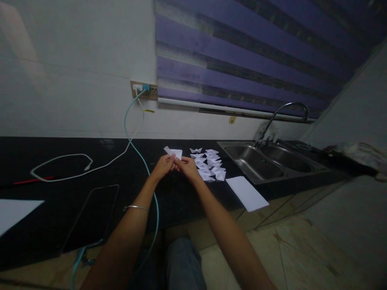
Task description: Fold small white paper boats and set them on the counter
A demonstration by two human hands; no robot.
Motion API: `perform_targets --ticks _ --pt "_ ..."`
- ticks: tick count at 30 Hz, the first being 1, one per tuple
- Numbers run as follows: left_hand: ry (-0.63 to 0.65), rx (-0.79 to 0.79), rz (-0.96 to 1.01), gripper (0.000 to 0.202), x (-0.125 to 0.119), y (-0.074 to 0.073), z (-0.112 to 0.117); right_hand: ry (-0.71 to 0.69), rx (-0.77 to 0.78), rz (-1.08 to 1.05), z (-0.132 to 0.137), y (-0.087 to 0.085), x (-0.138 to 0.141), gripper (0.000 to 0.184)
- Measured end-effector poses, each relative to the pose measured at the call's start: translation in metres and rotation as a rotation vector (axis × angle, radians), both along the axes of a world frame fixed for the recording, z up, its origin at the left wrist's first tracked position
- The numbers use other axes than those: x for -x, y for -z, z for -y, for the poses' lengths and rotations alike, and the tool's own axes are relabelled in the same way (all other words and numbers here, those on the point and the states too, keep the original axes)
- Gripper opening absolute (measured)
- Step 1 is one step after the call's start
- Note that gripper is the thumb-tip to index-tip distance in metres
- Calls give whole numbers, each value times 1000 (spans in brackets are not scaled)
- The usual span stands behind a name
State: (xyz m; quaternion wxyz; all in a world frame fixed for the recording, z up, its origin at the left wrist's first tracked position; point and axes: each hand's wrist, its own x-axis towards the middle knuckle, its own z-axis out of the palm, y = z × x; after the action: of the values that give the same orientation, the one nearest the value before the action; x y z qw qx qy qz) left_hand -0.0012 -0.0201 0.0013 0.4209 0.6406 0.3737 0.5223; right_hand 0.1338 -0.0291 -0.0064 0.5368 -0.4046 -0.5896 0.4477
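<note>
Between my two hands, above the black counter, is a partly folded piece of white paper (176, 153). My left hand (164, 165) grips its lower left side, with a narrow strip of the paper sticking up past the fingers. My right hand (187, 166) pinches the lower edge, thumb against the front. Both hands are closed and nearly touch each other. Just to the right of them, several folded white paper boats (207, 163) lie in two rows close together. A stack of flat white paper (246, 193) rests near the counter's front edge, right of the boats.
A steel double sink (242, 161) with a curved faucet (282, 106) is at the right. A teal cable (142, 155) runs from the wall outlet (152, 92) past my left arm. At the left lie a white cable (65, 177), a dark tablet (92, 215) and another white sheet (18, 211).
</note>
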Motion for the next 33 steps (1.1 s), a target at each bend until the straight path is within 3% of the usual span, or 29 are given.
perform_targets --ticks 4,10,19,26,29,33 --pt "-6 35 26 48 1 3 -3 -20 -48 45 -2 3 -1 42" --pt "-186 5 -1 57 5 -1 -2 -153 -47 24 3 -1 2 39" --pt "-337 -42 41 50 5 -6 1 -173 -60 55 3 2 5 38" --pt "-404 -63 54 50 4 -6 -4 -249 12 -4 9 -1 8 37" --pt "-399 -67 69 50 4 -4 -5 -248 1 47 9 0 8 35" --pt "-229 5 49 49 3 -4 1 -195 -57 35 7 0 7 33"
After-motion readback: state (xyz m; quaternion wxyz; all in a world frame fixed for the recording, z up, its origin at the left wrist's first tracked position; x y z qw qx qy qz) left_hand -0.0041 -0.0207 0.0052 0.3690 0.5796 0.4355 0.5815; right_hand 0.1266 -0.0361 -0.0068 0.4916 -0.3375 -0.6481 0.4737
